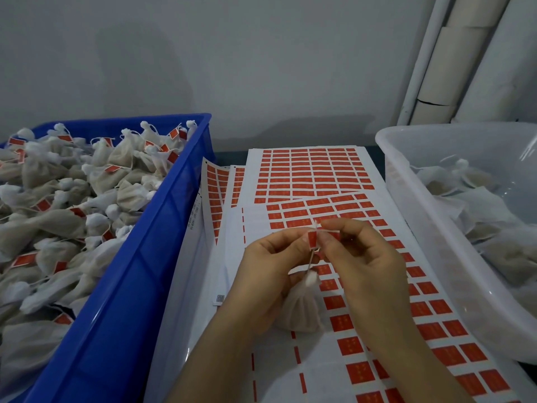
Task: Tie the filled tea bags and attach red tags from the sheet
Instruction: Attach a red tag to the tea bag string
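A small red tag (312,239) is pinched between the fingertips of my left hand (268,271) and my right hand (366,269), above the sheets. A white string runs down from the tag to a tied white tea bag (300,311), which hangs or rests just below my hands over the sheet of red tags (430,315). The tea bag's knotted top (311,277) shows between my palms. Part of the bag is hidden by my left hand.
A blue crate (139,257) on the left is heaped with tied, tagged tea bags (58,199). A clear plastic tub (436,228) on the right holds untagged white bags (476,193). More tag sheets (311,173) lie stacked toward the grey wall. White pipes (436,68) stand at the back right.
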A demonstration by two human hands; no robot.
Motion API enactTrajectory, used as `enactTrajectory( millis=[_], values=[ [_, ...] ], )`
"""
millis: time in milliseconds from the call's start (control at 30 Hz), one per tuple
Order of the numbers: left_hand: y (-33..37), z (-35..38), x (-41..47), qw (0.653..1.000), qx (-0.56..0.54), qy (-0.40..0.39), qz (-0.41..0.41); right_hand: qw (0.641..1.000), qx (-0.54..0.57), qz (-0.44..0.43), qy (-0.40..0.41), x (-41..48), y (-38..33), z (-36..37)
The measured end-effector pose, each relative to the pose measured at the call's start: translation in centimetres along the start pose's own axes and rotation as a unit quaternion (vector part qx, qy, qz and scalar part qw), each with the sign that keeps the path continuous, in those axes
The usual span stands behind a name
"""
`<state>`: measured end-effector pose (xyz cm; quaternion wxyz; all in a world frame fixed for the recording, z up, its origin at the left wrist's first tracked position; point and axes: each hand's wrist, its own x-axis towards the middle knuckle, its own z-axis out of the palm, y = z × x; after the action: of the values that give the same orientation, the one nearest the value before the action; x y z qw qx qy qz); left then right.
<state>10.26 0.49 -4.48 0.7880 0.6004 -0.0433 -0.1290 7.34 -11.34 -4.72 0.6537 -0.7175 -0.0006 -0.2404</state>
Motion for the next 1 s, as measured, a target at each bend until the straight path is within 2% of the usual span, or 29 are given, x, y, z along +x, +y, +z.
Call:
enactTrajectory(
  millis=[767,1000],
  values=[
    [0.26,0.21,-0.14,1.000,0.010,0.006,-0.007,1.000,-0.014,0.002,0.008,0.14,0.13,0.00],
    [-0.30,0.84,-0.26,0.989,0.120,0.014,0.084,1.000,0.012,0.018,0.018,0.39,0.41,-0.32]
  ],
)
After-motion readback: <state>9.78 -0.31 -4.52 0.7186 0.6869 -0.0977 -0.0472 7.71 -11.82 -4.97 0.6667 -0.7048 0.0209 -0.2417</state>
